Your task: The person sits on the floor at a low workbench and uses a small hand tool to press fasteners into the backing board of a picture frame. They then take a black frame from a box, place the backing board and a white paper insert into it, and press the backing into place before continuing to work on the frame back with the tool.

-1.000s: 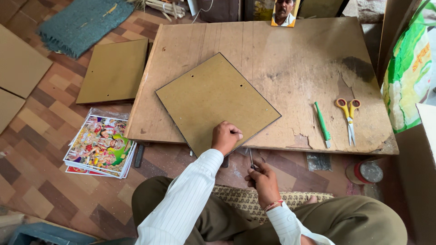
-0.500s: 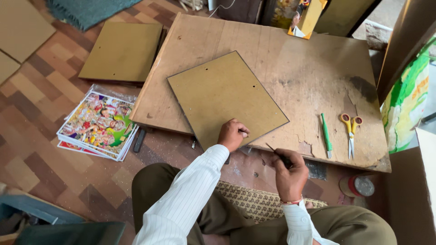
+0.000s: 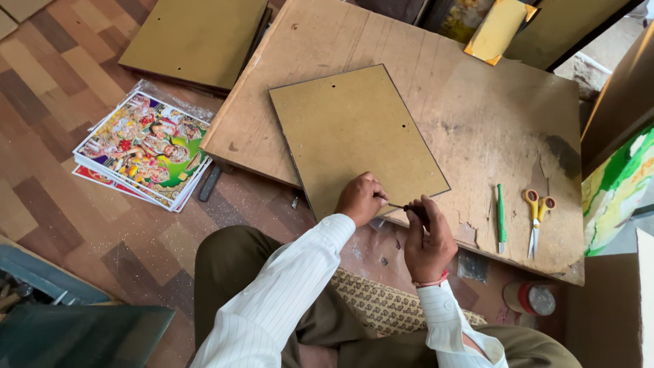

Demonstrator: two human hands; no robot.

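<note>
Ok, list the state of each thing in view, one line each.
backing board: flat on the wooden work board, near edge overhanging.
left hand: pressing the backing board's near edge.
right hand: gripping a thin dark tool.
scissors: closed, lying flat.
green pen: lying flat.
prints: stacked on the floor.
</note>
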